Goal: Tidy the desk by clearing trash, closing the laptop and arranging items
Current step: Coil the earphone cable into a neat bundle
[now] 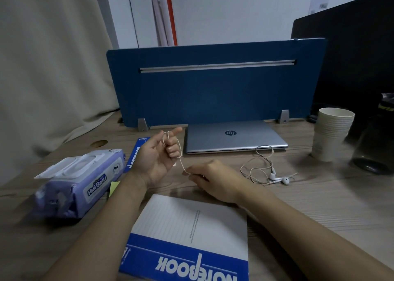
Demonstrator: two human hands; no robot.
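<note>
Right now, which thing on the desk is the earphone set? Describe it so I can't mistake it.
Start at the closed silver laptop before the blue divider. Just in front of its right corner, a thin pale cable loops over the wooden desk to two white earbuds, left of the paper cup stack. It's the only corded item; its other end runs to both hands.

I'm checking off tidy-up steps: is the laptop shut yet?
Shut. The laptop lies flat on the desk with its silver lid down and logo facing up; no screen or keyboard shows.
</note>
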